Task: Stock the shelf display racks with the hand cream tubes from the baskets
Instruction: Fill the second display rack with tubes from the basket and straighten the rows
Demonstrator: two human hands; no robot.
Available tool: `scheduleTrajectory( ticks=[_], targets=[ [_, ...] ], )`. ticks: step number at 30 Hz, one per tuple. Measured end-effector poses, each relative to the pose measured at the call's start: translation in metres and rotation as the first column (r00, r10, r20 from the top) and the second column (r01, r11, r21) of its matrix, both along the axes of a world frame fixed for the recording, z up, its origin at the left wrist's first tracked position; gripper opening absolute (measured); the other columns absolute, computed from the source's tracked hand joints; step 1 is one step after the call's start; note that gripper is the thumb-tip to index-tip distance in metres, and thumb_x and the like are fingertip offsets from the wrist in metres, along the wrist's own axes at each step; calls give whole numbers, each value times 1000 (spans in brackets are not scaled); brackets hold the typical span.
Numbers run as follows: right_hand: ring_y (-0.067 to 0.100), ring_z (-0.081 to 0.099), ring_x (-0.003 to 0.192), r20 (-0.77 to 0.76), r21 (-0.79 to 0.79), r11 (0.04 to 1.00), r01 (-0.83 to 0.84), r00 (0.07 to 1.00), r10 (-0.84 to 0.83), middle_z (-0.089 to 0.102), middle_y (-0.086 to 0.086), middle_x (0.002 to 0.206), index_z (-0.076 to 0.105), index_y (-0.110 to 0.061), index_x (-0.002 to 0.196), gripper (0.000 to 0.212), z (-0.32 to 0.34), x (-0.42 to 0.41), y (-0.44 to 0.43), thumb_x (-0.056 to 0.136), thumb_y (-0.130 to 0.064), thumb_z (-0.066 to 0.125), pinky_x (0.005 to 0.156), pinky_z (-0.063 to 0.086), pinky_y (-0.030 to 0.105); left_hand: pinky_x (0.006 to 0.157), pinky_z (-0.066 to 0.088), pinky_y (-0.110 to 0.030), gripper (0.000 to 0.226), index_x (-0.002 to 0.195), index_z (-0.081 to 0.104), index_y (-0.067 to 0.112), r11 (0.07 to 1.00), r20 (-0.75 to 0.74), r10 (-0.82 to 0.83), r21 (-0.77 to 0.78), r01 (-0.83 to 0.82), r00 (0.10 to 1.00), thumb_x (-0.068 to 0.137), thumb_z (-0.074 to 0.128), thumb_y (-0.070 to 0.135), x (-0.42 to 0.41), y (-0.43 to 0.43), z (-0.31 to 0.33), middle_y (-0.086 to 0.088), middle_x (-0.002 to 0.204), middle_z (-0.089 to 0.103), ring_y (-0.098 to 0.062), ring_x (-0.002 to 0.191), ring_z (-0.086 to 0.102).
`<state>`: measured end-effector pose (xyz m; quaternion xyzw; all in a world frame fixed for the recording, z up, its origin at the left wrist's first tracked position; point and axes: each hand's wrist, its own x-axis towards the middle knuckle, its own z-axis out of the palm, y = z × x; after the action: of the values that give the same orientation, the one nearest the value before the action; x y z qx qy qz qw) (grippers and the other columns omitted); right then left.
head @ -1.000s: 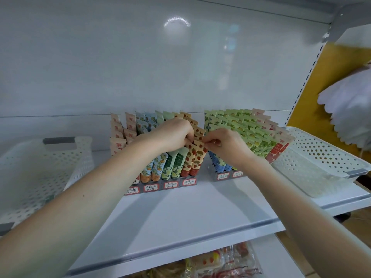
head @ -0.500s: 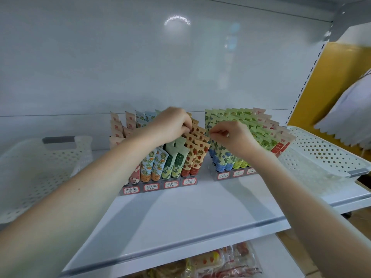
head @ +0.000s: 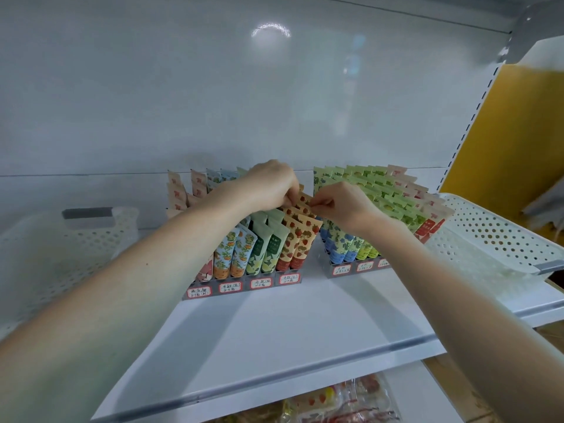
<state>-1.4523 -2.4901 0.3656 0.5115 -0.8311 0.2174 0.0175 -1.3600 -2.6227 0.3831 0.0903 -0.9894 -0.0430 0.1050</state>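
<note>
left grip (head: 268, 186), right grip (head: 341, 203) pinch strawberry tubes (head: 300, 236) by tops, tubes below fingers.

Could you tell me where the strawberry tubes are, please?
Head view: the strawberry tubes fill the rightmost lane of the left rack, beside green tubes, left hand and right hand pinching their tops.

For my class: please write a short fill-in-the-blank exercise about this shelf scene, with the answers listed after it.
1. The left hand and the right hand both pinch tubes printed with red ____.
2. These tubes stand in the ____ column of the left rack.
3. The perforated basket beside the right rack is ____ in colour.
Answers: strawberries; rightmost; white.
</note>
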Motion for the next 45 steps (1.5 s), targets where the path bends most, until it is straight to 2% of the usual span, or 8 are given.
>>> scheduleTrajectory(
  ticks=[11, 14, 18, 23, 28, 34, 40, 45],
  targets=[
    [17, 57, 83, -2, -35, 999, -18, 1000, 18, 67, 4, 96, 70, -7, 102, 19, -4, 2, -2, 91, -9, 55, 78, 48, 29, 76, 37, -26, 15, 97, 73, 12, 999, -6, -24, 21, 24, 1000, 87, 62, 8, 2, -3, -2, 4, 85, 51, -19, 94, 53],
    [11, 51, 78, 16, -53, 998, -27, 999, 28, 60, -2, 87, 70, -7, 102, 18, -2, -1, 0, 91, -11, 57, 66, 39, 19, 80, 38, -24, 18, 103, 71, 11, 996, -34, -20, 89, 23, 999, 89, 60, 9, 6, -4, 2, -1, 98, 61, -15, 93, 53],
    [8, 54, 86, 25, -142, 990, 14, 1000, -11, 65, 0, 98, 68, -6, 106, 20, 9, -10, 3, 92, -11, 56, 77, 40, 15, 84, 38, -21, 20, 107, 68, 8, 985, -173, 47, 170, -18, 984, 91, 57, 9, 13, -12, 15, -4, 110, 65, -10, 91, 53],
    [10, 55, 84, 45, -128, 991, 30, 999, -24, 65, -1, 95, 69, -8, 103, 18, 13, -18, -3, 90, -12, 58, 77, 41, 20, 88, 41, -24, 20, 105, 70, 9, 990, -80, 31, 140, -20, 996, 89, 59, 6, 7, -15, 14, -5, 113, 65, -20, 103, 59],
    [10, 55, 83, 29, -55, 998, 3, 1000, -1, 67, 2, 98, 69, -8, 103, 17, 7, -17, -13, 89, -12, 61, 77, 42, 21, 79, 38, -21, 20, 105, 70, 11, 994, 31, 17, 109, -20, 999, 87, 61, 6, -2, -18, 9, -3, 109, 66, -15, 93, 57],
    [21, 63, 91, 2, -41, 999, -15, 1000, 15, 69, 7, 99, 70, -7, 100, 15, 6, -11, -21, 89, -10, 59, 85, 50, 35, 75, 35, -21, 17, 102, 71, 11, 994, 4, 20, 104, -20, 1000, 87, 63, 7, -3, -22, 6, -4, 103, 67, -11, 83, 51],
    [15, 58, 85, -22, -49, 999, -16, 1000, 15, 69, 5, 101, 70, -8, 102, 17, 5, -7, -27, 90, -10, 58, 80, 47, 28, 78, 37, -23, 17, 102, 71, 10, 995, -11, 30, 91, -29, 999, 88, 61, 8, -3, -22, 3, -7, 106, 67, -20, 94, 58],
    [20, 61, 95, -8, -55, 998, -9, 1000, 9, 69, 6, 103, 69, -7, 103, 18, 6, -5, -26, 90, -9, 57, 83, 47, 28, 75, 35, -22, 19, 104, 71, 9, 993, -27, 42, 109, -39, 999, 88, 61, 7, -2, -21, 2, -8, 107, 66, -13, 83, 50]
  ],
)
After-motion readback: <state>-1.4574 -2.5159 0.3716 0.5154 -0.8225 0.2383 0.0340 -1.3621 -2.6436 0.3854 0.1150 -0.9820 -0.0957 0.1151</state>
